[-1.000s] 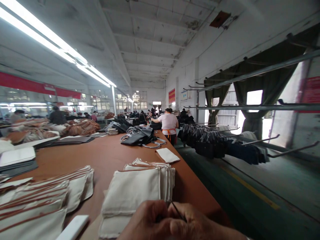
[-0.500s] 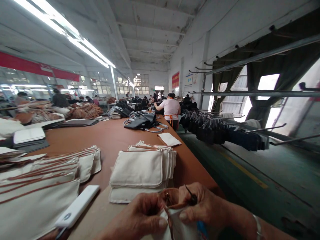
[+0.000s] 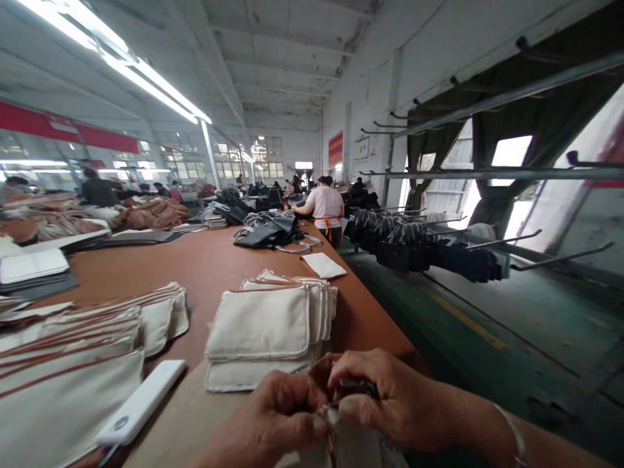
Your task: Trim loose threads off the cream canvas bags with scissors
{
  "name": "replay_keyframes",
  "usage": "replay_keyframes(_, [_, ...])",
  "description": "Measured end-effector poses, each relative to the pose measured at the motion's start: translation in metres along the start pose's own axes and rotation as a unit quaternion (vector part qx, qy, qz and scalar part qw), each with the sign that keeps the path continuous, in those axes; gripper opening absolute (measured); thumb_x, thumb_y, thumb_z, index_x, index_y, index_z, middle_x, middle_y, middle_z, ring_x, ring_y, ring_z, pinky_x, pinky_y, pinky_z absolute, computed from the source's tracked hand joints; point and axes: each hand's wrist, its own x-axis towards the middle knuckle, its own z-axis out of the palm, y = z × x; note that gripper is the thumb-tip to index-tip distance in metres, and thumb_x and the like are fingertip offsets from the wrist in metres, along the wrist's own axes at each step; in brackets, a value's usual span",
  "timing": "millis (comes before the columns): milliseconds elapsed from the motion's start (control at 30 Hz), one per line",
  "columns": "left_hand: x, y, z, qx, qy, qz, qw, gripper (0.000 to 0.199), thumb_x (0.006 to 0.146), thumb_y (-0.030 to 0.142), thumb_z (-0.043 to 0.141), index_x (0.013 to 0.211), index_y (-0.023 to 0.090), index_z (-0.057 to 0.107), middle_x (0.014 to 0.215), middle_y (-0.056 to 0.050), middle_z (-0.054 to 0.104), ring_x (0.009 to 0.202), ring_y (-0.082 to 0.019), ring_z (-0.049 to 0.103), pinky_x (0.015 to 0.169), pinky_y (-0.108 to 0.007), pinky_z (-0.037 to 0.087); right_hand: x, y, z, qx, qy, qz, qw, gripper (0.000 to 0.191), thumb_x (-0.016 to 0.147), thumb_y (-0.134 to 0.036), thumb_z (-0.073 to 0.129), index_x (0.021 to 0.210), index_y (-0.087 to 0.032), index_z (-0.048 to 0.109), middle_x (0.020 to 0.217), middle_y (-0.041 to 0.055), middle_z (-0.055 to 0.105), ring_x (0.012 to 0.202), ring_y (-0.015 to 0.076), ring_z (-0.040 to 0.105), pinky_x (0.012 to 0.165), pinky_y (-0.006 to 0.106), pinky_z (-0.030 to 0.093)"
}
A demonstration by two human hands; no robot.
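At the bottom centre, my left hand [image 3: 277,416] pinches the brown-trimmed edge of a cream fabric piece [image 3: 353,439]. My right hand [image 3: 385,396] grips the same piece beside it, its fingers curled round a small dark tool [image 3: 355,388] that is mostly hidden. The two hands nearly touch over the brown trim. Just beyond them lies a stack of cream fabric pouches [image 3: 263,322] with stitched edges.
More cream pieces with brown edging [image 3: 102,370] cover the left of the brown table [image 3: 195,260], beside a white device [image 3: 141,403] with a cable. Farther off are black bags [image 3: 270,231], a person in a pink top [image 3: 325,205] and a metal rack [image 3: 453,174] at right.
My right hand has turned and closed in over the trim, and the dark tool's thin point no longer shows. The whole view has shifted slightly, moving the table items left.
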Motion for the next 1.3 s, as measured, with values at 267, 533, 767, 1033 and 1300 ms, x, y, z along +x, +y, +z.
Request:
replay_keyframes(267, [0.006, 0.005, 0.004, 0.073, -0.005, -0.024, 0.997, 0.030, 0.074, 0.040, 0.070, 0.078, 0.011, 0.068, 0.065, 0.000, 0.050, 0.060, -0.012, 0.035, 0.057, -0.027, 0.023, 0.004, -0.006, 0.004, -0.030, 0.006, 0.003, 1.000, 0.011, 0.083, -0.017, 0.055, 0.073, -0.016, 0.053, 0.076, 0.0004, 0.057, 0.073, 0.0126, 0.052, 0.068, 0.024, 0.040])
replay_keyframes(533, [0.013, 0.000, 0.008, 0.146, 0.060, -0.044, 0.986, 0.025, 0.074, 0.039, 0.061, 0.070, 0.015, 0.057, 0.061, 0.004, 0.042, 0.059, -0.011, 0.030, 0.053, -0.027, 0.020, 0.005, 0.023, 0.011, 0.234, 0.021, 0.212, 0.949, 0.020, 0.078, -0.036, 0.061, 0.077, -0.017, 0.057, 0.052, -0.0073, 0.045, 0.037, 0.0058, 0.033, 0.035, 0.017, 0.025])
replay_keyframes(767, [0.015, -0.007, 0.012, 0.181, 0.083, -0.049, 0.979, 0.021, 0.072, 0.032, 0.055, 0.072, 0.013, 0.063, 0.061, 0.004, 0.044, 0.059, -0.012, 0.033, 0.053, -0.027, 0.021, 0.007, 0.016, 0.018, 0.140, 0.044, 0.174, 0.974, 0.013, 0.069, -0.023, 0.067, 0.073, -0.013, 0.060, 0.062, -0.0024, 0.057, 0.057, 0.0084, 0.044, 0.050, 0.018, 0.031])
replay_keyframes(1033, [0.019, -0.019, 0.007, 0.168, 0.099, -0.049, 0.980, 0.026, 0.075, 0.036, 0.051, 0.072, 0.014, 0.064, 0.059, 0.004, 0.039, 0.060, -0.013, 0.030, 0.055, -0.028, 0.020, 0.002, 0.021, 0.024, 0.114, 0.091, 0.162, 0.976, 0.012, 0.073, -0.023, 0.059, 0.073, -0.012, 0.063, 0.069, 0.0038, 0.067, 0.060, 0.0121, 0.051, 0.058, 0.023, 0.039])
replay_keyframes(1300, [0.014, -0.025, 0.013, 0.068, 0.130, -0.063, 0.987, 0.016, 0.064, 0.028, 0.050, 0.069, 0.016, 0.060, 0.062, 0.003, 0.042, 0.061, -0.013, 0.034, 0.056, -0.026, 0.025, -0.007, 0.027, 0.036, 0.016, 0.163, 0.036, 0.986, 0.010, 0.079, -0.017, 0.059, 0.072, -0.013, 0.066, 0.068, 0.0034, 0.065, 0.063, 0.0130, 0.058, 0.058, 0.021, 0.040])
